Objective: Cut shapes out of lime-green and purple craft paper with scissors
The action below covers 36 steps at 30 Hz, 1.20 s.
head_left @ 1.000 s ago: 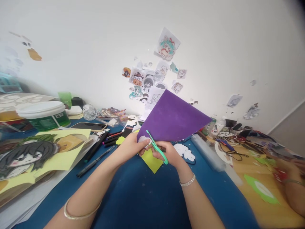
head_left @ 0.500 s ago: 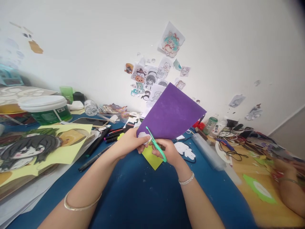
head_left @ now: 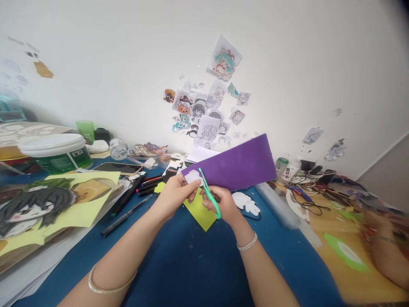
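My left hand [head_left: 180, 192] pinches a corner of a purple sheet [head_left: 238, 164] together with a small white paper piece [head_left: 193, 176] lying against it. The sheet slants up and away to the right, over the table. In my right hand [head_left: 220, 198] is a pair of green scissors [head_left: 209, 194], its fingers closed round the handles. The scissors' blades point up and left, at the edge of the white piece; whether they are parted I cannot tell. Below both hands a yellow-green sheet [head_left: 202, 213] lies on the blue tabletop [head_left: 188, 260].
On the left are pens [head_left: 126, 216], a phone [head_left: 119, 168], a green-and-white tub [head_left: 59, 153] and a drawing on yellow paper [head_left: 41, 204]. To the right lie a white cutout [head_left: 245, 204] and a clear plastic roll [head_left: 277, 207]. Another person's arm [head_left: 388, 256] is at far right.
The purple sheet has swung down and turned, now showing as a narrower band. More of the white piece shows beside my left thumb. Both hands keep their hold.
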Motion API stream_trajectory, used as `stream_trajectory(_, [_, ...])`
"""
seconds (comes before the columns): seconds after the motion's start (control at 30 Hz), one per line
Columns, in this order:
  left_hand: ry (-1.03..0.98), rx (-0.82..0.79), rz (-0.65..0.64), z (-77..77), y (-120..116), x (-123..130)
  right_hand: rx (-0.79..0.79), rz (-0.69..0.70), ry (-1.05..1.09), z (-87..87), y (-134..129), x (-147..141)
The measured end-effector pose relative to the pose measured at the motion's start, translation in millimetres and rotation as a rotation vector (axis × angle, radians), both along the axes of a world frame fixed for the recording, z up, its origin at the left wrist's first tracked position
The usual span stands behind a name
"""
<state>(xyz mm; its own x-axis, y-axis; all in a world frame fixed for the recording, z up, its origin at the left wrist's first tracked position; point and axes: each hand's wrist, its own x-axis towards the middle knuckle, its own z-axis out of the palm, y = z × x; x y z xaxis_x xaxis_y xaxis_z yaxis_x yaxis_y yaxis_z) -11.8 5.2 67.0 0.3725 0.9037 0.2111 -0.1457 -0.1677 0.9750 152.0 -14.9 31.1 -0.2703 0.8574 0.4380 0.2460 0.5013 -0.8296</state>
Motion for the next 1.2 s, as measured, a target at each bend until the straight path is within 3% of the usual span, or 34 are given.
stream_trajectory(0.23, [0.02, 0.066, 0.102, -1.5, -5, 6, 0.06, -0.017, 0.065, -2.7, 0, -8])
stream_trajectory(0.57, [-0.004, 0.084, 0.108, -3.5, -5, 8, 0.083, -0.05, 0.085, -7.3, 1, -13])
stream_trajectory(0.8, [0.017, 0.2, 0.135, -1.9, -7, 12, 0.03, -0.014, 0.118, -3.5, -2, -11])
stream_trajectory(1.2, [0.112, 0.199, 0.124, -0.6, -6, 9, 0.064, -0.018, 0.052, -2.2, -2, -8])
